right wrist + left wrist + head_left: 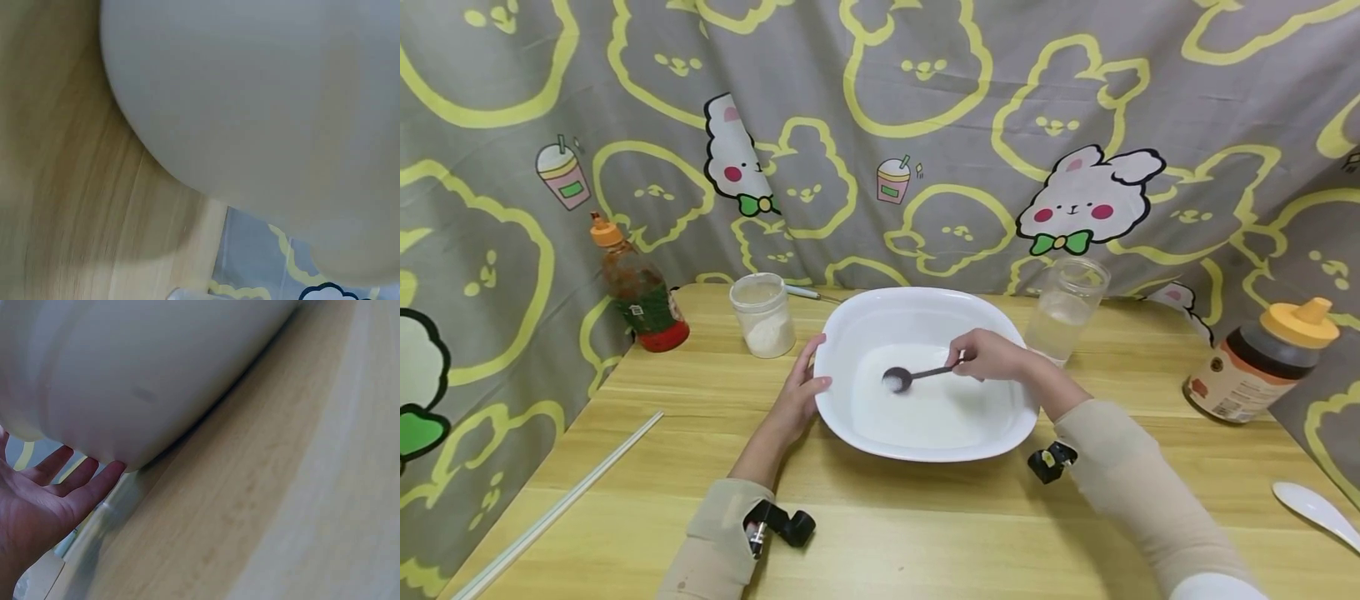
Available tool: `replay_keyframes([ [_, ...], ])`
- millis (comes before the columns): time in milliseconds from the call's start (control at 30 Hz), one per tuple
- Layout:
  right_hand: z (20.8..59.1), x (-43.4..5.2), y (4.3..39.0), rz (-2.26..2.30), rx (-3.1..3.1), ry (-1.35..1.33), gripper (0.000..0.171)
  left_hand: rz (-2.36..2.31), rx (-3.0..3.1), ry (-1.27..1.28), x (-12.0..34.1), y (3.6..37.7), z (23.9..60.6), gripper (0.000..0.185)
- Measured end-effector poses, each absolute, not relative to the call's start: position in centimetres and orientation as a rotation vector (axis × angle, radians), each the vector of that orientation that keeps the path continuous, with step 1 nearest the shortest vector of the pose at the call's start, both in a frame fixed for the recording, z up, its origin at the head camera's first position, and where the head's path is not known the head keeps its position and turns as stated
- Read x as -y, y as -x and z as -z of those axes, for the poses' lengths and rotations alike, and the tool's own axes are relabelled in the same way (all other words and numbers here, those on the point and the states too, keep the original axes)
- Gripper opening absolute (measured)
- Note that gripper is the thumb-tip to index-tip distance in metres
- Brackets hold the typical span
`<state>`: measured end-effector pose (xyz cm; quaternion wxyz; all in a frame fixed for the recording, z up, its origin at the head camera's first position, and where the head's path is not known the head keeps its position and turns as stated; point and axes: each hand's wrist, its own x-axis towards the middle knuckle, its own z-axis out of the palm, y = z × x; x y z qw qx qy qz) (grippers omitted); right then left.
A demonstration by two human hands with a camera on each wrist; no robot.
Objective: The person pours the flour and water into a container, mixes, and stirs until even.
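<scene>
A wide white basin (925, 450) stands on the table, and its outer wall (156, 381) fills much of the left wrist view. My left hand (796, 396) holds its left rim, thumb at the top edge, fingertips against the outside wall. Over the basin, my right hand (988, 356) pinches the handle of a small dark spoon (917, 375). White grains lie in the spoon's bowl. Whether the white area at the basin's bottom is contents or bare surface, I cannot tell. In the right wrist view the basin (250, 94) hides the hand and spoon.
Left of the basin stand a jar of white powder (763, 317) and a red-green sauce bottle (643, 296). Rightward are a glass of clear liquid (1063, 312), a dark sauce bottle (1258, 362) and a white spoon (1318, 512). Chopsticks (565, 500) lie at left. A curtain (820, 75) hangs behind.
</scene>
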<state>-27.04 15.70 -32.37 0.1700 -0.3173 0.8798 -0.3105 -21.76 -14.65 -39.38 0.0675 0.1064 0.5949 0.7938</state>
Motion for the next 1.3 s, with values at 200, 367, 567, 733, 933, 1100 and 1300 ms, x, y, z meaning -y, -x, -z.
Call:
replay_keyframes([
  [200,30.7,-17.3,26.2,0.766,-2.433,0.886,0.011,-2.399,-1.786,-0.324,14.6,21.8,39.3,0.068],
  [367,29.3,-19.0,26.6,0.582,-2.658,0.807,0.012,-2.395,-1.795,-0.348,14.6,21.8,39.3,0.068],
  [567,30.2,-18.5,27.5,0.575,-2.818,0.738,0.008,-2.396,-1.805,-0.349,14.5,21.8,39.4,0.067],
  [733,31.6,-16.8,27.4,0.770,-2.692,0.855,0.009,-2.395,-1.799,-0.343,14.5,21.7,39.4,0.067],
  [933,30.9,-17.1,26.4,0.761,-2.556,0.878,0.011,-2.402,-1.791,-0.337,14.6,21.7,39.3,0.067],
  [1100,29.8,-18.7,26.7,0.578,-2.710,0.873,0.011,-2.391,-1.794,-0.332,14.6,21.7,39.2,0.067],
  [1300,30.8,-17.7,27.0,0.597,-2.804,0.832,0.008,-2.388,-1.796,-0.320,14.6,21.7,39.3,0.067],
])
